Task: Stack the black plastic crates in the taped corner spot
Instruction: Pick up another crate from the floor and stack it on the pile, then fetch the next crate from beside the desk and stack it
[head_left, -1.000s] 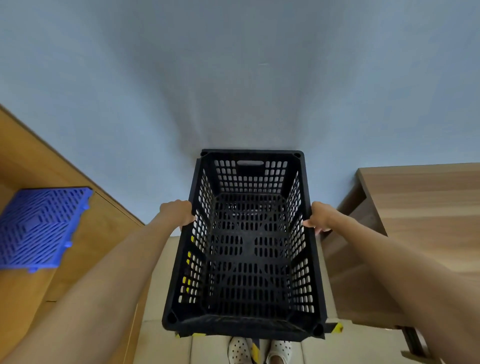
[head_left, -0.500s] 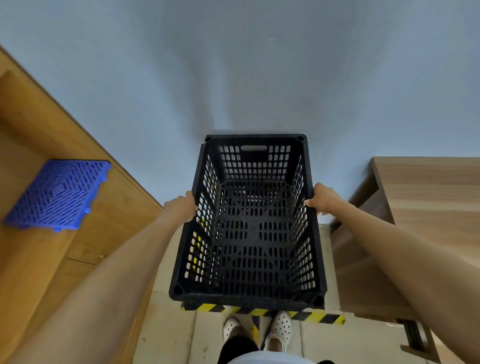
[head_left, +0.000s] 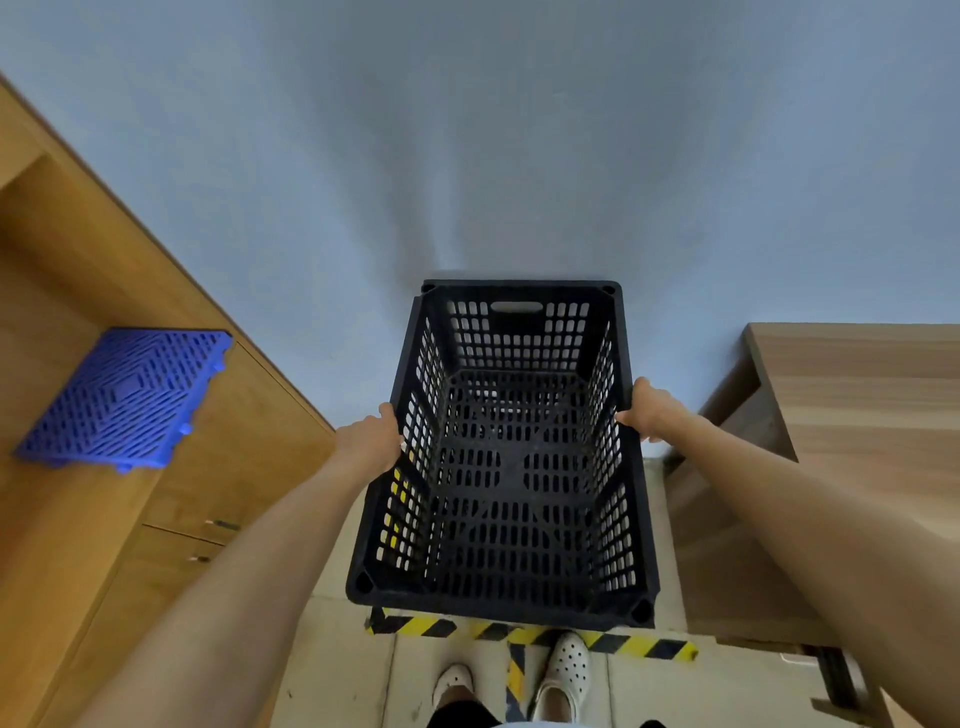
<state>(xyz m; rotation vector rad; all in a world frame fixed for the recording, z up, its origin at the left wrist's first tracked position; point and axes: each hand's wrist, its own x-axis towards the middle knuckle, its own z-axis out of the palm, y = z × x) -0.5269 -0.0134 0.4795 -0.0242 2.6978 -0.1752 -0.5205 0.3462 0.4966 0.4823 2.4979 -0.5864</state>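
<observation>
- Head view: I see a black crate (head_left: 506, 457) held against the pale blue wall (head_left: 467, 156); my left hand (head_left: 370, 441) grips its left rim and my right hand (head_left: 649, 410) grips its right rim, fingers curled over the edges.
- Surroundings: a wooden cabinet (head_left: 156, 467) on the left carries a blue slatted panel (head_left: 127, 397); a wooden desk (head_left: 852, 395) stands just right of the crate.
- Edges: yellow-and-black floor tape (head_left: 535, 634) runs below the crate's near rim; white shoes (head_left: 563, 670) stand just behind it; narrow gaps separate the crate from cabinet and desk.
</observation>
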